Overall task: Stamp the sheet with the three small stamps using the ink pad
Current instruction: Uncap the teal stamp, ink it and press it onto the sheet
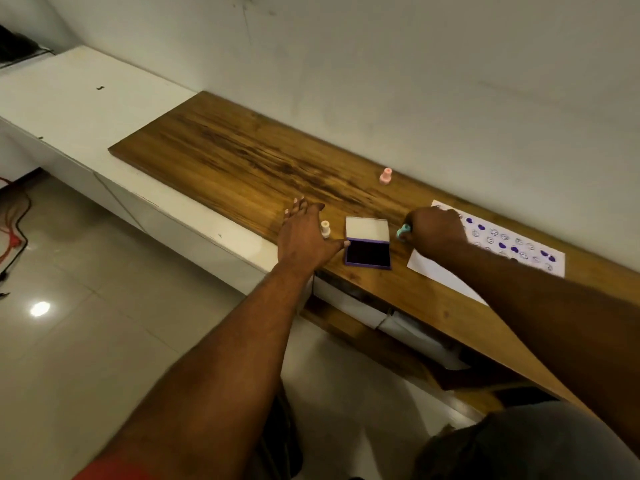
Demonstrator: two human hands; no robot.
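Note:
A purple ink pad point(368, 253) lies open on the wooden desk point(225, 154), its pale lid folded back. My left hand point(304, 233) rests flat beside it, the thumb touching the pad's left edge. Just past that thumb stands a cream stamp point(325, 229). My right hand point(434, 226) grips a light blue stamp point(403, 232) right of the pad, at the left edge of the white sheet point(519, 242), which bears several purple prints. A pink stamp point(385, 176) stands apart near the wall.
The wall runs close behind the desk. A white counter point(69, 98) continues to the left. Papers sit on a shelf point(398, 327) under the desk. Red and black cables point(14, 233) lie on the tiled floor at the far left.

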